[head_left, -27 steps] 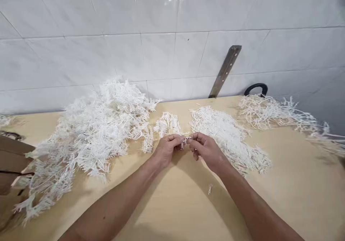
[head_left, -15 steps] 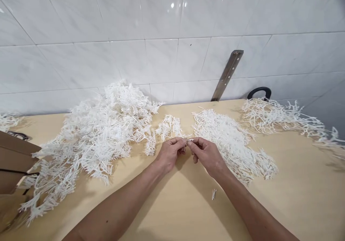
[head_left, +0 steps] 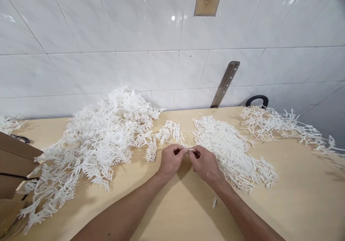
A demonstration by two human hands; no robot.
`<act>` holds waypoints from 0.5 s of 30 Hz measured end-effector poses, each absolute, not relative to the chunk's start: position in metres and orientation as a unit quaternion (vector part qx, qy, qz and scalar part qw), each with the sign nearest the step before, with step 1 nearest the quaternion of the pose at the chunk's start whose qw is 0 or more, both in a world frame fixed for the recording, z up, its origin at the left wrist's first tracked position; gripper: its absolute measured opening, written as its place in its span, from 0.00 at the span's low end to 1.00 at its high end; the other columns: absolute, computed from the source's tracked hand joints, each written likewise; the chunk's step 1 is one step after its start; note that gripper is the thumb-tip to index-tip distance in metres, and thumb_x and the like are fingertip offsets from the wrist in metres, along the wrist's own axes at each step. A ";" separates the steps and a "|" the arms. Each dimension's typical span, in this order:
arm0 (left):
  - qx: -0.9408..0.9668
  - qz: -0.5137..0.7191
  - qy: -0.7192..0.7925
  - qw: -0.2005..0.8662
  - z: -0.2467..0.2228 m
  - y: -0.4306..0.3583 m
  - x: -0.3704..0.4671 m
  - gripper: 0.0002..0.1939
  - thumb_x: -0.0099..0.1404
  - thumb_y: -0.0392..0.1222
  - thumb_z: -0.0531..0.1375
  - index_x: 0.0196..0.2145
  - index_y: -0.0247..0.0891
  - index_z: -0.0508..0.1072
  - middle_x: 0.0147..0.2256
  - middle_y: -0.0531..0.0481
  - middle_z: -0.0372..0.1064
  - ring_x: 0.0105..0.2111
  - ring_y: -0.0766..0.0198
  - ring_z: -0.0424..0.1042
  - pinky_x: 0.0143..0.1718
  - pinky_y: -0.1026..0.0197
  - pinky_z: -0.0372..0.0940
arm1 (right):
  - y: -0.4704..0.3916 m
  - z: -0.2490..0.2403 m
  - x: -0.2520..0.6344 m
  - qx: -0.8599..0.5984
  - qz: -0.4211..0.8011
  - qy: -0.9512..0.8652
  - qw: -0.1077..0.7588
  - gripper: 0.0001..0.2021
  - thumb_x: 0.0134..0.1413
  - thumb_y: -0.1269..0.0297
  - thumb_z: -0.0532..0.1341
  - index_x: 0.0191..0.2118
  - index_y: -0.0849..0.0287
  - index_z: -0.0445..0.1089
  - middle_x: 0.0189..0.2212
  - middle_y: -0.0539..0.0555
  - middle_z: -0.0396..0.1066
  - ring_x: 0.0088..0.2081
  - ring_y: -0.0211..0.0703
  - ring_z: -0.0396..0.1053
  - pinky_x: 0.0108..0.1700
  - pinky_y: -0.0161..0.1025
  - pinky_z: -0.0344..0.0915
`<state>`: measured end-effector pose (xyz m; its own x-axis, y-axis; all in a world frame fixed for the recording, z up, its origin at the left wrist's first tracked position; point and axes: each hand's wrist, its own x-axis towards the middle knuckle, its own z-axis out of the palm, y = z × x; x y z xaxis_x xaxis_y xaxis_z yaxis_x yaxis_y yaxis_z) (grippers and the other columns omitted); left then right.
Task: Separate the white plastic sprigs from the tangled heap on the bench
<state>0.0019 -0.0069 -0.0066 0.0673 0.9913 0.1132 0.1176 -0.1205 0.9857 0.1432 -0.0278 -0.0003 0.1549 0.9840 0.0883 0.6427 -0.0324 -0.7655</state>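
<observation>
My left hand (head_left: 171,160) and my right hand (head_left: 205,162) meet over the middle of the table, thumbs and fingers pinched almost tip to tip. Between them is a thin white branching strand (head_left: 188,146), plastic-looking; the fingers hide most of it. Just beyond lies a small cluster of similar white pieces (head_left: 169,130). To the left rises a large, loose heap of white branching sprigs (head_left: 107,129). Beside my right hand spreads a flatter pile of short white sticks (head_left: 229,147). One small white piece (head_left: 215,202) lies near my right forearm.
A sparse tangle of white branching strands (head_left: 280,126) lies at the back right, in front of a black curved handle (head_left: 257,97). A metal bracket (head_left: 225,84) leans against the tiled wall. A cardboard box (head_left: 16,158) stands at the left edge of the light wooden table (head_left: 302,198).
The view has tilted up a little, so everything sits lower in it. My fingers have shifted their pinch, and a curved white strand now shows above the fingertips.
</observation>
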 end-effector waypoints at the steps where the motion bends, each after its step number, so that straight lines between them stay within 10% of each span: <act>1: 0.581 0.479 0.486 0.444 -0.007 -0.007 0.002 0.10 0.59 0.45 0.62 0.25 0.37 0.76 0.27 0.50 0.71 0.30 0.63 0.67 0.35 0.61 0.61 | -0.028 0.000 0.144 -0.674 0.240 -0.610 0.341 0.11 0.53 0.57 0.56 0.31 0.57 0.71 0.25 0.52 0.73 0.24 0.43 0.69 0.27 0.38 0.62; 15: 0.545 0.499 0.469 0.484 -0.010 -0.003 -0.001 0.13 0.60 0.49 0.63 0.25 0.36 0.72 0.21 0.56 0.62 0.22 0.69 0.58 0.26 0.65 0.55 | -0.021 -0.007 0.142 -0.663 0.379 -0.517 0.387 0.06 0.53 0.60 0.56 0.31 0.56 0.65 0.15 0.43 0.65 0.13 0.37 0.65 0.18 0.34 0.62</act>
